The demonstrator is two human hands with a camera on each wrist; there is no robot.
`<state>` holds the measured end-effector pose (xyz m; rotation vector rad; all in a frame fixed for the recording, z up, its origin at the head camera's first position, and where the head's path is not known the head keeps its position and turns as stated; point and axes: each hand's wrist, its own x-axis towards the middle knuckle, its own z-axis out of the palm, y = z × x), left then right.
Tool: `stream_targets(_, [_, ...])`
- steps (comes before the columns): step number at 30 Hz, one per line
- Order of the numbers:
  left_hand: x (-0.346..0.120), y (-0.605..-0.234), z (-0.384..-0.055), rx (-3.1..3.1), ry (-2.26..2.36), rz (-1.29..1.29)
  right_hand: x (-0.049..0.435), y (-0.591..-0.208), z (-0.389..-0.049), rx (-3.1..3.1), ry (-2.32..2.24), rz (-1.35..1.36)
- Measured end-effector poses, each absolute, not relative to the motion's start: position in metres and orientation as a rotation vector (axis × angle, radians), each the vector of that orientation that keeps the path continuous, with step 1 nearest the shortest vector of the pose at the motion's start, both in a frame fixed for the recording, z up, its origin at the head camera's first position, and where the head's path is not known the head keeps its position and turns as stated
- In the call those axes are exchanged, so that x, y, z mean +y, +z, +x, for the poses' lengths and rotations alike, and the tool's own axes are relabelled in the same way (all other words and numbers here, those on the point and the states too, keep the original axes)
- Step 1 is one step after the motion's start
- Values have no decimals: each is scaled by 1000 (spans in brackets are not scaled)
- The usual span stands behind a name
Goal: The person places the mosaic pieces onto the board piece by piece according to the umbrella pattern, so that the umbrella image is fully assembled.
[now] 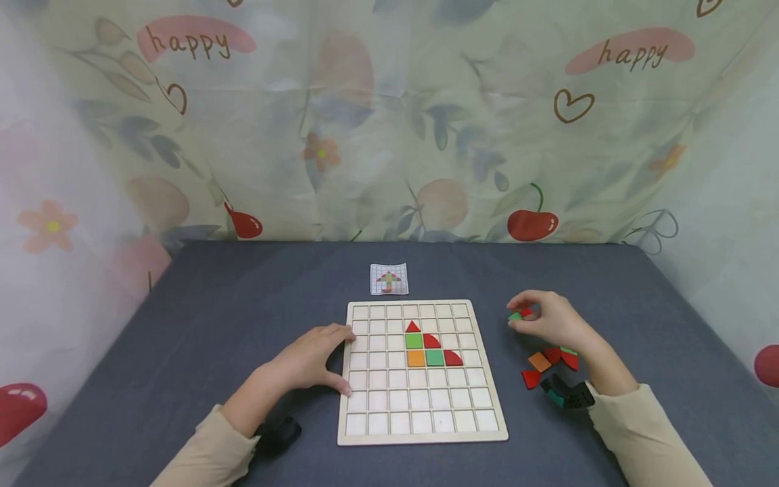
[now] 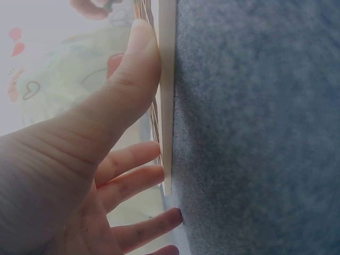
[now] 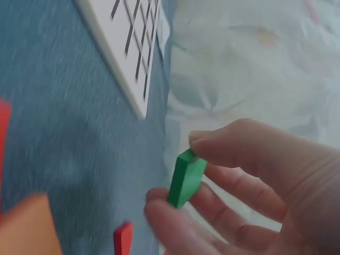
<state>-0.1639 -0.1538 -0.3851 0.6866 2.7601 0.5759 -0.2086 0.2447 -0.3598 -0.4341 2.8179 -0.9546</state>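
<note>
A wooden grid board (image 1: 420,399) lay on a dark cloth-covered table (image 1: 213,325). The left hand (image 1: 310,360) was spread wide along the board's left edge, thumb and fingertips touching the frame without closing round it, presumably to steady it. Beyond the board's right edge, the right hand (image 1: 550,321) held a green tile (image 3: 187,180) in a narrow pinch between thumb and fingers, above the table; this grip left much of the tile's face exposed, though its full outline could not be told. A small red tile (image 3: 123,239) lay on the cloth below. Nearer the wrist, between the board and the table's right edge, an orange square (image 1: 539,362) and further red and green pieces were loosely grouped, probably for easy reach. Seated in the grid, a red triangle (image 1: 412,327) stood above a green square (image 1: 413,341) and an orange tile (image 1: 416,358), with red quarter-circles (image 1: 453,358) stepping down toward the right edge. A pattern card (image 1: 389,279) lay just past the board's far edge, apparently so that it could be consulted; its printed figure showed similar colours. The backdrop (image 1: 402,135) twice bore the handwritten-style word "happy"; no brand was legible.
</note>
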Motion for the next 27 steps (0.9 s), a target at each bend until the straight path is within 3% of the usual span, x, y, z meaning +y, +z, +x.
stream_targets(27, [-154, -385, -164, 2760, 575, 691, 160, -365, -188, 2631, -1034, -772])
